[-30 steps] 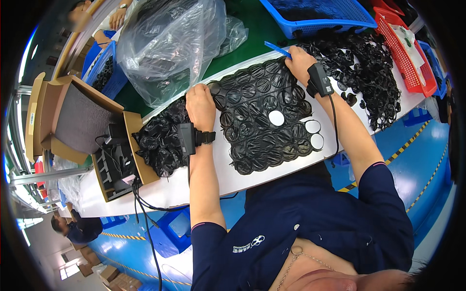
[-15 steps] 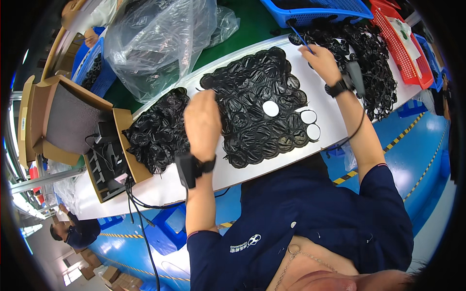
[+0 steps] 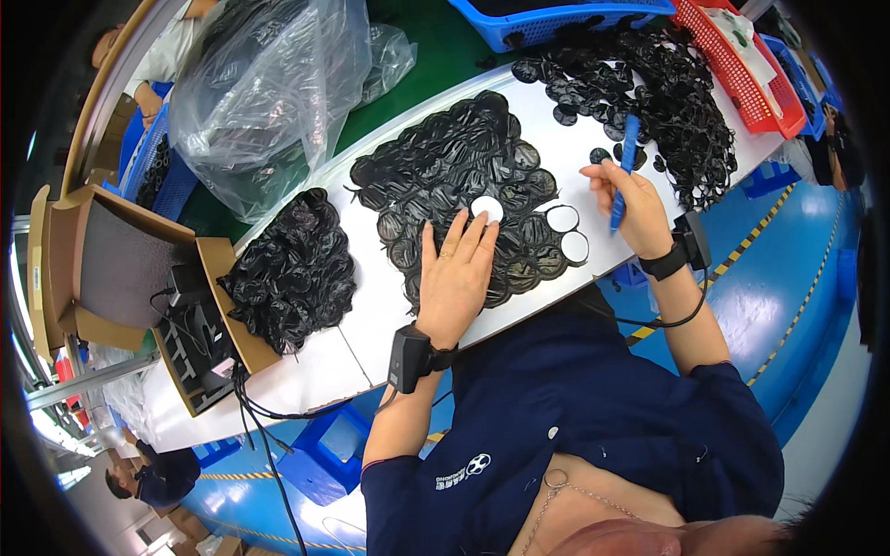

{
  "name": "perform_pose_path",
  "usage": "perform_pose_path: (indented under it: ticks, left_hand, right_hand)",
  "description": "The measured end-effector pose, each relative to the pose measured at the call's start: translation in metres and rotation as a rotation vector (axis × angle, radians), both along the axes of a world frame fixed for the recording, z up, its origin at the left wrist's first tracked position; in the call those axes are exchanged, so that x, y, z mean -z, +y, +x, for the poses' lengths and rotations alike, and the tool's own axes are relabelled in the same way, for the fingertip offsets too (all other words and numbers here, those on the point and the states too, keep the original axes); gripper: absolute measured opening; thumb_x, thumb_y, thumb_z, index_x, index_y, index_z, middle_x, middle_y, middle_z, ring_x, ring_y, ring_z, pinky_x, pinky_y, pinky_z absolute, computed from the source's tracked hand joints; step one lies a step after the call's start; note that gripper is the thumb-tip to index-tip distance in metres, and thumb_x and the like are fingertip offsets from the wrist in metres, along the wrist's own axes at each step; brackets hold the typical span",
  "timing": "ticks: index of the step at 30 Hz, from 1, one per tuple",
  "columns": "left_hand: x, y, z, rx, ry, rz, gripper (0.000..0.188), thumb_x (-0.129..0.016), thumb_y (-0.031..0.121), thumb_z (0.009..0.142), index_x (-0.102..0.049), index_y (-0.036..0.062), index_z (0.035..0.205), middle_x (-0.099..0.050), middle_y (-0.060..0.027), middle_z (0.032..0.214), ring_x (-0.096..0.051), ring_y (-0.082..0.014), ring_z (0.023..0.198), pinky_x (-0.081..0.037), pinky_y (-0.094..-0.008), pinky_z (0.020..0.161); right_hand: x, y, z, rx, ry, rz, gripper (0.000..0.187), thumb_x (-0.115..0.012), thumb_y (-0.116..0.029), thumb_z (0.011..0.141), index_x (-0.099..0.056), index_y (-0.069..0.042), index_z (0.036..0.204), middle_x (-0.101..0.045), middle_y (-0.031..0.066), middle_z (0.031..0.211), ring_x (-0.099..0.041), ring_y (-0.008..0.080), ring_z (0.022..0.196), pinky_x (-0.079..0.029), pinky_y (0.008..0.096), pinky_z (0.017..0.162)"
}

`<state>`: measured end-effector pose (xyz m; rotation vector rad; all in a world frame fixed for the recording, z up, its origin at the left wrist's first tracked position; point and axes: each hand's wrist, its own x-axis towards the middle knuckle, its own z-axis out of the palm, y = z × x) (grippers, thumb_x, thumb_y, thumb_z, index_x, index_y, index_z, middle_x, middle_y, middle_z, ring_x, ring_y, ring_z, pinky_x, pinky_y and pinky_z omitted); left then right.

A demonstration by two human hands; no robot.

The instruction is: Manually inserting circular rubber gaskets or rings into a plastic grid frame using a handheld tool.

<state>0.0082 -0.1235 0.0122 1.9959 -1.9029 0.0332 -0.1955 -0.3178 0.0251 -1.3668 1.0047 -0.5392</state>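
My left hand (image 3: pixel 454 278) lies with fingers spread over a wide patch of flat, round black pieces (image 3: pixel 464 139) set close together in rows. Its fingertips touch a white disc (image 3: pixel 487 209) on that patch. At the right, my right hand (image 3: pixel 635 204) is closed around a slim blue pen-like stick (image 3: pixel 629 144), held above the white table (image 3: pixel 582 148). Two more white discs, each in a black rim, lie at the patch's right edge; one is the upper white disc (image 3: pixel 562 219). Both my wrists carry black strapped devices.
A heap of black pieces (image 3: pixel 292 269) lies left of my left hand, and a loose spread (image 3: pixel 686 111) at the far right. Around stand a blue basket (image 3: pixel 556 26), a red basket (image 3: pixel 742 79), an open cardboard box (image 3: pixel 130 264) with cables, and a clear plastic bag (image 3: pixel 269 93).
My left hand has moved right, from beside the left heap onto the white disc. My right hand has drawn back toward me with the blue stick. The whole view has shifted slightly.
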Motion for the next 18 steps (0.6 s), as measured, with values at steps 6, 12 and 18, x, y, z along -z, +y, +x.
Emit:
perform_pose_path:
  ticks: [6, 12, 18]
  left_hand:
    - [-0.006, -0.031, -0.018, 0.04, 0.006, -0.047, 0.035, -0.058, 0.012, 0.092, -0.058, 0.0051, 0.126, -0.056, -0.0079, 0.133, -0.047, -0.0266, 0.13, -0.033, -0.0542, 0.108]
    - [0.007, -0.049, -0.021, 0.015, -0.027, 0.006, 0.036, -0.057, 0.017, 0.094, -0.059, 0.0092, 0.129, -0.055, -0.0063, 0.135, -0.045, -0.0275, 0.131, -0.033, -0.0552, 0.108]
    - [0.007, -0.048, -0.02, 0.053, 0.005, 0.01, 0.034, -0.058, 0.016, 0.093, -0.06, 0.01, 0.126, -0.056, -0.0055, 0.134, -0.046, -0.0279, 0.131, -0.031, -0.0566, 0.108]
  right_hand:
    - [-0.002, 0.018, 0.01, -0.075, -0.258, 0.103, 0.053, -0.039, -0.044, 0.104, -0.064, 0.001, 0.115, -0.066, 0.0083, 0.095, -0.068, 0.0142, 0.082, -0.054, 0.0235, 0.07]
    - [0.021, 0.022, 0.026, -0.104, -0.306, 0.034, 0.022, -0.06, -0.01, 0.096, -0.062, 0.002, 0.114, -0.067, 0.008, 0.105, -0.066, 0.0131, 0.096, -0.053, 0.024, 0.084]
    - [0.025, 0.022, 0.029, -0.108, -0.222, -0.011, 0.023, -0.061, -0.01, 0.094, -0.065, 0.002, 0.114, -0.068, 0.0069, 0.107, -0.065, 0.0115, 0.094, -0.051, 0.0229, 0.082]
